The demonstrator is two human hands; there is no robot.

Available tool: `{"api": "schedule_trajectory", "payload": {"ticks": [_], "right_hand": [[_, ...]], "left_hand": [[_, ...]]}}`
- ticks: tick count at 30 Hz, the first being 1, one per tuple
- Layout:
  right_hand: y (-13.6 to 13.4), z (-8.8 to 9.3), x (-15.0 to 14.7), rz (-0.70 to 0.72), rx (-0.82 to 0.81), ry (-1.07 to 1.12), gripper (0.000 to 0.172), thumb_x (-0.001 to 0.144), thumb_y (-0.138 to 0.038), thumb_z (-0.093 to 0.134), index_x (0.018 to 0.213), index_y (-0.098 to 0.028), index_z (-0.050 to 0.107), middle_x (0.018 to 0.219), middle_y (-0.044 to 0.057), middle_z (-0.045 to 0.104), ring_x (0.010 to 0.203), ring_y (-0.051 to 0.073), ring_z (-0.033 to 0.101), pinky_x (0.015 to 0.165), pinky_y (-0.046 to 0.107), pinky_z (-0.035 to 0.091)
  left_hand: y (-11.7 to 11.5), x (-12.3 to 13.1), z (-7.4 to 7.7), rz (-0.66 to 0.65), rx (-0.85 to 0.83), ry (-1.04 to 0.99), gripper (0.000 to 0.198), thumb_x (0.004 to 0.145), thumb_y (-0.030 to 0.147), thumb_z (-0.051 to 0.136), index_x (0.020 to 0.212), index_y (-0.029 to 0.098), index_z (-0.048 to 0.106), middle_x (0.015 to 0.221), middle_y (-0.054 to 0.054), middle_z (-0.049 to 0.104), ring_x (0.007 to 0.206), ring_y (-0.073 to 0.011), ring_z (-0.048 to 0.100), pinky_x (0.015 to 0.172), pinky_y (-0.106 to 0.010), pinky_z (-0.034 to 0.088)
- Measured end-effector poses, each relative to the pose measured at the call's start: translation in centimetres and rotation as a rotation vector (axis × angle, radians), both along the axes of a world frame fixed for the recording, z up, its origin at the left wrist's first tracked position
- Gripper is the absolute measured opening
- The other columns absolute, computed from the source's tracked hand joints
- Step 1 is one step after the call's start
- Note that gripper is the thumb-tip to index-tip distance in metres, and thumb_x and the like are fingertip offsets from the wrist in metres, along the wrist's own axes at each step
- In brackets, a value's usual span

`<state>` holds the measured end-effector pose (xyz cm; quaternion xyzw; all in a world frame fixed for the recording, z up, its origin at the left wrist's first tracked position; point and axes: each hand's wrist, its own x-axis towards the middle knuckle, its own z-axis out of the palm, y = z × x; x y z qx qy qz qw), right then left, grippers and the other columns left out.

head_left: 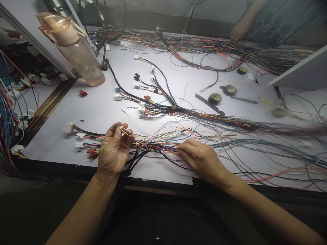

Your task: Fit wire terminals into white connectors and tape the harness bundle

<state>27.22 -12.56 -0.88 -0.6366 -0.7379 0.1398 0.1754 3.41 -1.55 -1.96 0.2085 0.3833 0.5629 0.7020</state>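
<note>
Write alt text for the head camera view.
A person's left hand holds thin wires while the right hand touches a wire bundle on a white table. Beyond lie a black-wrapped harness and tape rolls; a bottle stands at left.

From my left hand [116, 146], bare tabletop [98, 103] opens forward between the bottle [79, 56] and a white connector [118, 97], enough to pass. Ahead of my right hand [200, 158], loose wires [235, 141] and then the black-taped harness [182, 109] block any low path, a tape roll [214, 101] behind them
</note>
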Motion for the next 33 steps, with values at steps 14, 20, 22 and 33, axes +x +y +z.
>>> {"api": "schedule_trajectory", "payload": {"ticks": [14,20,22,33], "right_hand": [[-1.1,0.5,1.7,-0.035,-0.102,-0.081,0.018,0.094,-0.029,0.05,0.091,-0.025,0.068,0.071,-0.002,0.069,0.065,0.013,0.062,0.059,0.024,0.035],[0.4,0.7,1.1,-0.002,0.005,-0.37,0.019,0.092,-0.023,0.052,0.078,-0.02,0.065,0.073,-0.001,0.066,0.059,0.012,0.053,0.057,0.027,0.025],[0.7,0.9,1.1,0.043,0.043,-0.467,0.021,0.092,-0.02,0.052,0.073,-0.019,0.061,0.068,0.0,0.062,0.056,0.012,0.048,0.057,0.029,0.022],[1.2,0.8,1.3,0.132,0.136,-0.568,0.02,0.087,-0.006,0.05,0.072,-0.017,0.058,0.07,0.003,0.061,0.063,0.015,0.045,0.061,0.031,0.018]], "left_hand": [[0.2,0.1,0.2,0.013,-0.027,0.042,0.012,0.077,0.013,0.071,0.087,0.019,0.069,0.087,0.001,0.071,0.07,-0.0106,0.069,0.06,-0.018,0.059],[0.2,0.1,0.0,0.011,-0.024,0.059,0.011,0.077,0.014,0.072,0.086,0.02,0.068,0.086,0.002,0.071,0.07,-0.0101,0.069,0.061,-0.018,0.059],[0.2,0.2,0.1,0.009,-0.031,0.056,0.01,0.079,0.013,0.069,0.086,0.02,0.069,0.087,0.002,0.071,0.07,-0.0101,0.069,0.061,-0.018,0.059],[0.1,0.2,0.3,0.015,-0.041,0.061,0.01,0.082,0.012,0.065,0.085,0.02,0.069,0.086,0.002,0.072,0.07,-0.0097,0.069,0.062,-0.018,0.059]]}}
